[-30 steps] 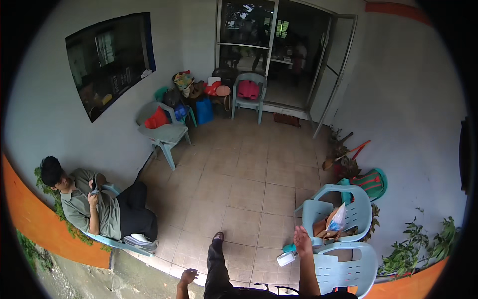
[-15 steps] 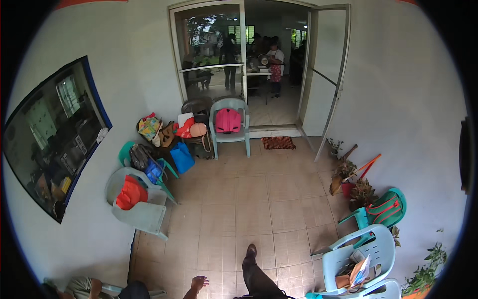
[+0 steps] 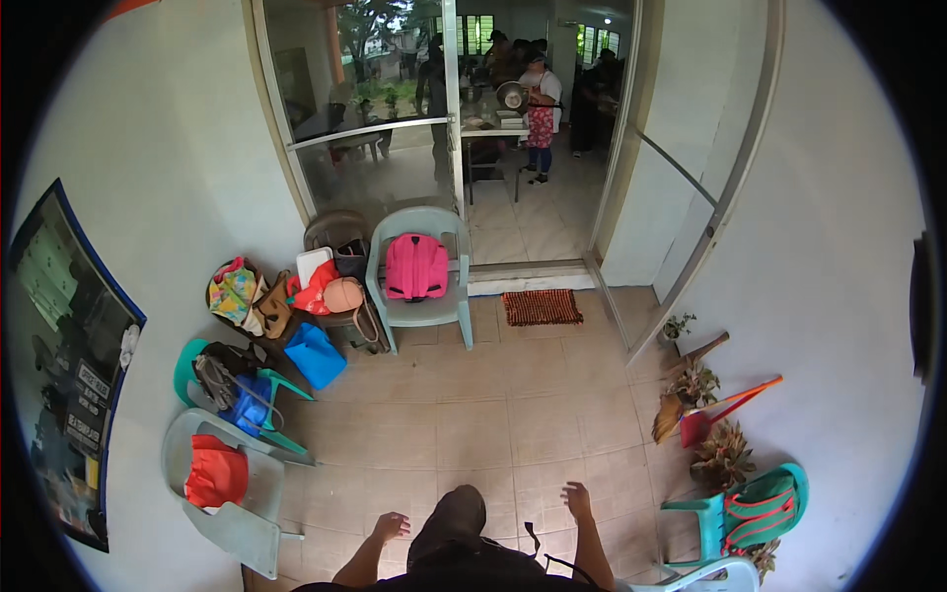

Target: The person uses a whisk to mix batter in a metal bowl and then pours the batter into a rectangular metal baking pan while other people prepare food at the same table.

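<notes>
Well below the fingers (image 3: 573,489), tiled floor (image 3: 478,434)

This looks like the porch or entryway of a building, though what kind of building is unclear. A tiled floor (image 3: 444,429) leads to an open glass door (image 3: 691,109) with a doormat (image 3: 544,308) before it. Plastic chairs (image 3: 419,314) hold bags (image 3: 217,472); potted plants (image 3: 725,456), a broom (image 3: 667,420) and a dustpan (image 3: 696,427) line the right wall (image 3: 838,296).
</notes>
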### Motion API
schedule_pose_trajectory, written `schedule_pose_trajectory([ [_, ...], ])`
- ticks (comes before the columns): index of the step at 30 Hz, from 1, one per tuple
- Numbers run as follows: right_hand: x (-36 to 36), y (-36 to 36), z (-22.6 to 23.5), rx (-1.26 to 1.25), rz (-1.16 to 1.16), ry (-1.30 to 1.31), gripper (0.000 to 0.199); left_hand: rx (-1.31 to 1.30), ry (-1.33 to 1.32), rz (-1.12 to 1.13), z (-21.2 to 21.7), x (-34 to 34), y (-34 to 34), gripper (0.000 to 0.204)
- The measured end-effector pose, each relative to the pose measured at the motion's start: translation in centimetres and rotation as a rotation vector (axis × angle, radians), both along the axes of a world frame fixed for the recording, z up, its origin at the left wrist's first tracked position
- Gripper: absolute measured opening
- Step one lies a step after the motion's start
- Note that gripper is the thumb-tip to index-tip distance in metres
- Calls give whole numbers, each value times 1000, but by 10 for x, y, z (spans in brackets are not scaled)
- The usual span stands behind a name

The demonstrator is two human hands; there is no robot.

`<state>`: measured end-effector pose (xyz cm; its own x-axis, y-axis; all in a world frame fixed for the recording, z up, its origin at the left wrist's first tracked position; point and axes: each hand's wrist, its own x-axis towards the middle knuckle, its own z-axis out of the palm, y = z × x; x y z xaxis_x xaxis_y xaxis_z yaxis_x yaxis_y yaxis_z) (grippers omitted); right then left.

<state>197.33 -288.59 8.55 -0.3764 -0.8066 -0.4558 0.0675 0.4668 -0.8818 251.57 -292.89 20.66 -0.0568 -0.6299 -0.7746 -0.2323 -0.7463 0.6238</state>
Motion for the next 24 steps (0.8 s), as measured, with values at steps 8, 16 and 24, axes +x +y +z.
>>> schedule_pose_trajectory([
  [8, -146, -361, 87, 4, 2, -71, 34, -110, 387, 235, -61, -178, -365, 21],
  [16, -256, -630, 170, -129, -164, -20, 32, -315, 210, 165, -48, -351, -782, 24],
  [24, -385, -982, 151, -234, -289, -67, 36, -387, 373, 60, -6, -556, -1122, 27],
])
